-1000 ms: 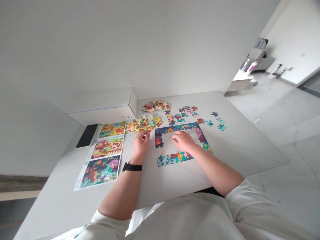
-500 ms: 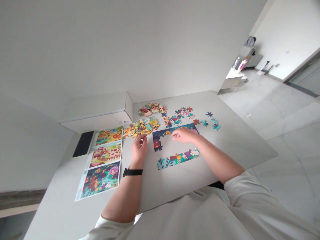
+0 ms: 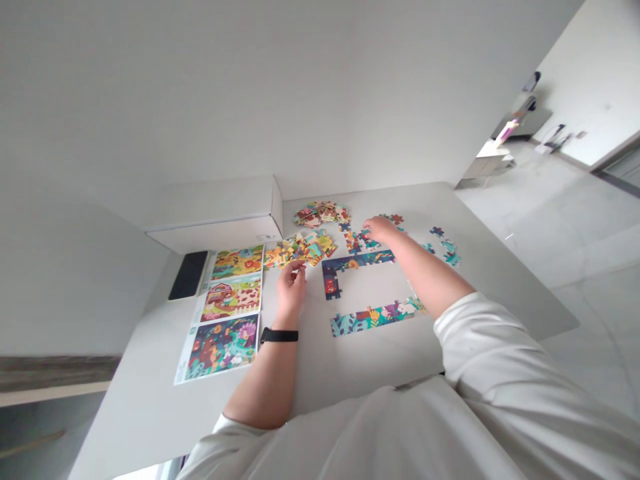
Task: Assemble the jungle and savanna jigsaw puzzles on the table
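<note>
Dark blue runs along the upper strip of the puzzle border lying on the pale table before me, with a short section turning down at its left end. Below it, apart on that side, lies the teal lower strip; my right forearm hides part of the border's right side. My right grip is bent downward over the loose puzzle pieces just beyond the upper strip, and I cannot tell whether its fingers have closed on one. My left grip is curled beside the border's left side, near the yellow pile of pieces; something reddish shows at its fingertips, too small for me to say whether I hold it. A black band circles that wrist. Behind the yellow pile sits a red-and-cream pile, and a few teal pieces lie off to the right. Left of me are the picture sheet, a phone and a white box.
</note>
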A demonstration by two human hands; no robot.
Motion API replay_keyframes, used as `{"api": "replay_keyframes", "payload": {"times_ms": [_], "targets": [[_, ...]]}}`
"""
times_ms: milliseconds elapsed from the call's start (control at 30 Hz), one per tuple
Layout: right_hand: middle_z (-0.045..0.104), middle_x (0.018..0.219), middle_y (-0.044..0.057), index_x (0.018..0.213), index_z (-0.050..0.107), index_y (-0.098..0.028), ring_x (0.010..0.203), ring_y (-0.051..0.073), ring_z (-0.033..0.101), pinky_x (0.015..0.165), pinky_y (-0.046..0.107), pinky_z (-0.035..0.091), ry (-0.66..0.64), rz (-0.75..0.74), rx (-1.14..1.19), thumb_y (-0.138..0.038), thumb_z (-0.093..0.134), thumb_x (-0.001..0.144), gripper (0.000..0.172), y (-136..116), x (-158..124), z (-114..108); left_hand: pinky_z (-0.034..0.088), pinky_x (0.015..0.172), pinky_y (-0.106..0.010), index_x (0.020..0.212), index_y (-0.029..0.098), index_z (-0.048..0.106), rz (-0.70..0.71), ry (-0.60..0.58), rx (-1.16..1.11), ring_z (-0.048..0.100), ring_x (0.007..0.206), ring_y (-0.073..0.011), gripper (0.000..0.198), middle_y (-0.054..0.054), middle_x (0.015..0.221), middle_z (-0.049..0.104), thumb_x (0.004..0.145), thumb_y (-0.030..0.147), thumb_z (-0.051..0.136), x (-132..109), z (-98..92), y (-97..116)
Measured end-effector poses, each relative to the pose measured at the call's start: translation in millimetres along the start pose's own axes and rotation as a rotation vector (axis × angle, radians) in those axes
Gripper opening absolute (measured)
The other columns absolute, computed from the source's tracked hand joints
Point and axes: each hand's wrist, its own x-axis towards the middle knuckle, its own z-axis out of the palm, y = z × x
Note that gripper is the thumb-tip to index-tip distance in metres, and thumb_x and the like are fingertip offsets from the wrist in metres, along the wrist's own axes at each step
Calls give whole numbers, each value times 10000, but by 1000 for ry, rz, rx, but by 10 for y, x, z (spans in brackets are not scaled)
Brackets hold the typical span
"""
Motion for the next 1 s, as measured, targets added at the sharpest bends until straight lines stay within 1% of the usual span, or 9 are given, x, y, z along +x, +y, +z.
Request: {"api": "replay_keyframes", "payload": {"times_ms": [133, 233, 300, 367, 467, 567, 733, 867, 1000], "targets": [[791, 1365, 125, 1335, 807, -243, 1242, 282, 745, 1057, 320, 553, -52, 12, -24, -241, 838, 902, 434, -54, 151, -8, 417, 498, -230, 1136, 240, 746, -96, -17, -103, 593, 593, -134, 278, -25, 873, 725, 973, 415, 604, -2, -7, 32], [831, 1251, 99, 1210, 855, -267, 1149, 288, 770, 1019, 346, 578, -85, 10, -25, -248, 884, 852, 360, -29, 233, -22, 419, 492, -231, 1105, 228, 740, -105, -13, -138, 577, 590, -131, 254, -33, 888, 728, 968, 403, 618, -2, -4, 36], [846, 1155, 107, 1103, 879, -261, 1085, 310, 780, 1004, 388, 588, -111, 9, -2, -252, 923, 810, 297, 5, 266, -20, 431, 496, -233, 1096, 220, 733, -100, -14, -153, 578, 599, -129, 247, -45, 935, 741, 965, 394, 618, 0, 0, 31], [844, 1128, 116, 1050, 881, -252, 1071, 320, 777, 1010, 412, 586, -106, 5, 36, -256, 957, 768, 292, 44, 282, -5, 444, 502, -235, 1112, 218, 729, -96, -20, -161, 593, 620, -130, 259, -57, 998, 754, 966, 397, 611, 2, 2, 23], [829, 1224, 108, 1148, 855, -259, 1129, 298, 763, 1028, 397, 581, -65, -21, 77, -276, 968, 746, 419, 91, 280, 25, 450, 506, -237, 1135, 216, 728, -92, -24, -153, 608, 637, -132, 293, -67, 1041, 761, 970, 421, 600, 6, 3, 16], [827, 1261, 99, 1236, 827, -272, 1129, 288, 772, 1030, 396, 586, -84, -53, 92, -304, 981, 717, 542, 112, 273, 37, 461, 514, -235, 1149, 219, 727, -85, -21, -148, 631, 668, -134, 310, -74, 1086, 767, 975, 440, 597, 7, 5, 17], [824, 1250, 110, 1193, 844, -270, 1116, 322, 776, 1050, 426, 577, -114, -48, 92, -312, 1015, 655, 566, 109, 252, 11, 485, 516, -237, 1181, 217, 726, -95, -25, -160, 646, 697, -143, 321, -81, 1104, 769, 967, 421, 601, 6, -1, 49], [790, 1307, 112, 1178, 849, -252, 1127, 291, 753, 1036, 371, 560, -58, -32, 59, -274, 979, 714, 482, 130, 186, -23, 496, 517, -232, 1187, 216, 722, -101, -17, -178, 639, 704, -138, 317, -77, 1119, 763, 954, 391, 597, 13, -6, 73], [826, 1187, 68, 1097, 844, -247, 1059, 238, 750, 970, 323, 546, 18, -24, 115, -241, 820, 874, 225, 204, 65, -63, 493, 520, -228, 1201, 225, 714, -122, -23, -194, 640, 699, -133, 315, -70, 1113, 758, 960, 381, 585, 29, 8, 65]]}}
